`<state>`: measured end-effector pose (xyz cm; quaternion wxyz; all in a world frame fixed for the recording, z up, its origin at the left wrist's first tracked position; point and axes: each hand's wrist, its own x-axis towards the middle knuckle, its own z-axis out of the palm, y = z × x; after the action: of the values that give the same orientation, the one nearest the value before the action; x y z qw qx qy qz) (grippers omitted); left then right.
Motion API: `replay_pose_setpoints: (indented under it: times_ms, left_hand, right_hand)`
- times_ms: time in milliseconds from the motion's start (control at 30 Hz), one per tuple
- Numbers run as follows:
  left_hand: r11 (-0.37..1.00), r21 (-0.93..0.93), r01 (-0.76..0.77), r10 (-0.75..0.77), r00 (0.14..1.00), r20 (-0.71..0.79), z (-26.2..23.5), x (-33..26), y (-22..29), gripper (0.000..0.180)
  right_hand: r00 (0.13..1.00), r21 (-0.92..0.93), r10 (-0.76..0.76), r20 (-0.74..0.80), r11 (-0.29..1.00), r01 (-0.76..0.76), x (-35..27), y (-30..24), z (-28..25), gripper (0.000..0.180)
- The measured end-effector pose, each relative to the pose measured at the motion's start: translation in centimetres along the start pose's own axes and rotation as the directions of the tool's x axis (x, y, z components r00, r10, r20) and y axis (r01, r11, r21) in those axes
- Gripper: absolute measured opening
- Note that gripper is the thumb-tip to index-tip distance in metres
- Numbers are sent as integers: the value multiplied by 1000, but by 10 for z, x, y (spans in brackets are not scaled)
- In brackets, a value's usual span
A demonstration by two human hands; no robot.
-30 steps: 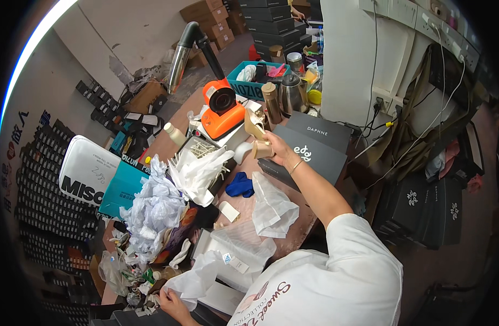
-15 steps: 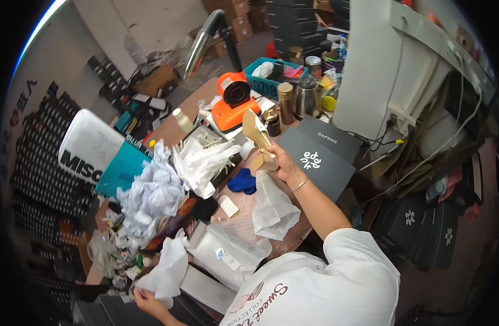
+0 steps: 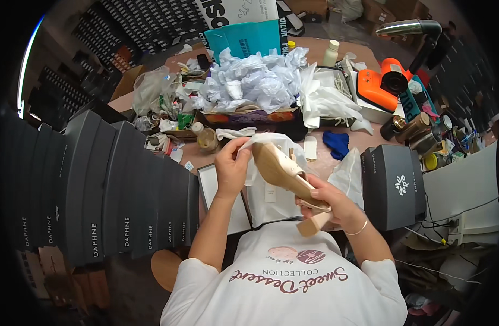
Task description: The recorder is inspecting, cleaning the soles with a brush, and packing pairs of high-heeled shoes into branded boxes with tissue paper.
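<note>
In my right hand (image 3: 339, 205) is a heeled slingback shoe (image 3: 279, 167), gripped near the heel, its tan sole facing me and its block heel hanging toward my chest. My left hand (image 3: 232, 167) pinches the edge of a thin white tissue sheet (image 3: 279, 139) beside the shoe's toe. Part of that sheet lies behind the shoe. Below both hands, more white paper with a small label (image 3: 269, 194) lies in front of my chest. A white-lined shoe box part (image 3: 210, 175) shows just right of my left forearm.
Dark shoe boxes (image 3: 105, 190) stand in a long row at left, with more dark boxes (image 3: 390, 185) at right. Crumpled white paper (image 3: 255, 81) is heaped at the table's back. A glass bottle (image 3: 207, 139), blue cloth (image 3: 335, 144) and orange machine (image 3: 375, 89) are also there.
My view has swung left. The shoe has come from the right side to the middle in front of me, and my left hand has brought the tissue sheet up against its toe.
</note>
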<state>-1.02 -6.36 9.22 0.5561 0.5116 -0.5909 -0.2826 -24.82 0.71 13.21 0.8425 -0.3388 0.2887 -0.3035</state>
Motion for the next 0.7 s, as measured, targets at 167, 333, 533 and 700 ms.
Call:
replay_pose_setpoints:
  times_ms: [167,333,533,700]
  left_hand:
    - [996,70,47,-41,996,-85,-5,11,-10,17]
    - [999,34,30,-33,997,66,29,-19,-19,18]
    - [999,-13,32,-27,958,284,44,-29,15,16]
    - [993,61,99,-111,961,254,33,-4,-20,18]
  right_hand:
    - [948,-101,-68,-309,994,38,4,47,-28,45]
    - [979,-21,38,-199,999,-43,-16,59,-18,46]
    - [916,225,-92,-391,955,192,57,79,-25,42]
    - [998,657,19,68,752,-59,23,95,-74,43]
